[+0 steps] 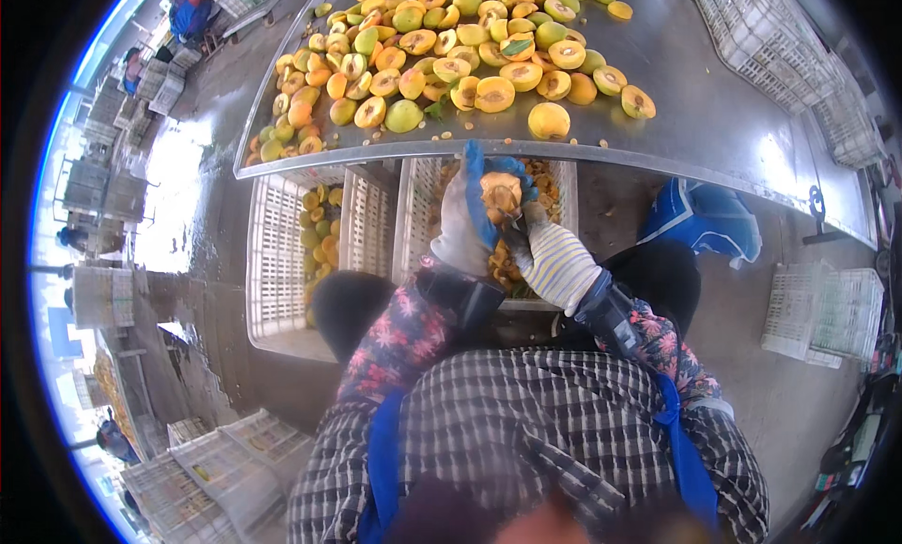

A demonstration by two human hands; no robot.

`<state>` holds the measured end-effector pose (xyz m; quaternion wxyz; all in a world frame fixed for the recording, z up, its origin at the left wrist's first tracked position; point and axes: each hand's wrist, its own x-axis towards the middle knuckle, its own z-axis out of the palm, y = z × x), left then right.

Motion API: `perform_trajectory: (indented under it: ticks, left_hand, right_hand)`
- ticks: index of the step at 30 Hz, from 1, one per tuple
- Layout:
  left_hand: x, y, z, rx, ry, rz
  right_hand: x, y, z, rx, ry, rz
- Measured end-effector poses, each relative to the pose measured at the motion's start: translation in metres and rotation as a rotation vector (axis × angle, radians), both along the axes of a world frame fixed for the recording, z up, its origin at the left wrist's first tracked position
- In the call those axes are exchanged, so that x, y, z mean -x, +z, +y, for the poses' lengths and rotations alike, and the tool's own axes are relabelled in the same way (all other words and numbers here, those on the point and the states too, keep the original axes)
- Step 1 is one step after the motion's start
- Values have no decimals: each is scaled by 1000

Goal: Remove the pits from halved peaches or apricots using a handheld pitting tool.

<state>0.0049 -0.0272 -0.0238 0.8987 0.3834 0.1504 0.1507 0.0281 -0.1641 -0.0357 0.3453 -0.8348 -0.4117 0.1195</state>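
Just below the table's near edge, my left hand [466, 209], in a grey-white glove with blue coating, grips a cut peach half [501, 194] with its flesh side up. My right hand [558, 251] wears a striped knit glove with dark fingertips. Its fingers close around a small tool, mostly hidden, whose metal end [516, 212] touches the fruit's lower right side. Under both hands stands a white plastic crate [416, 216] holding orange fruit scraps. A heap of halved peaches [451, 68], showing pits or hollows, lies on the metal table [676, 72] ahead.
Left of the scrap crate, another white crate [275, 262] holds peach pieces. A blue bag [705, 216] lies under the table at right, near a stacked crate [821, 311]. More crates [771, 36] stand on the table's right side. Other people [190, 12] sit far left.
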Motion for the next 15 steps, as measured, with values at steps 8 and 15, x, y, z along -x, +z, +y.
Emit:
perform_trajectory:
  ticks: [8, 15]
  left_hand:
    - [11, -21, 17, -517, -75, -119]
    - [5, 6, 4, -340, 0, -97]
  right_hand:
    - [-1, 3, 5, 183, -2, 129]
    - [-4, 28, -10, -299, 13, 1101]
